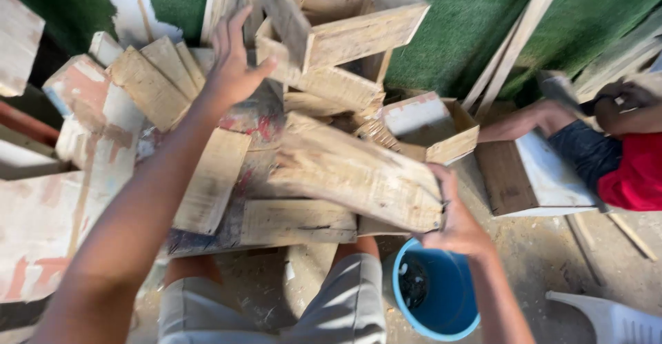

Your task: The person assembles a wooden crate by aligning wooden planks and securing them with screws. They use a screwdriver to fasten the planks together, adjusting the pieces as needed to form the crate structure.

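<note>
Two hands at work: right hand (pixel 455 223) closed around the end of a plank (pixel 355 175) lying atop the wood pile (pixel 207 130); left hand (pixel 231 68) spread open, reaching onto the pile's far boards. One blue bucket (pixel 438 292), dark bits inside, sits just below the plank.
</note>
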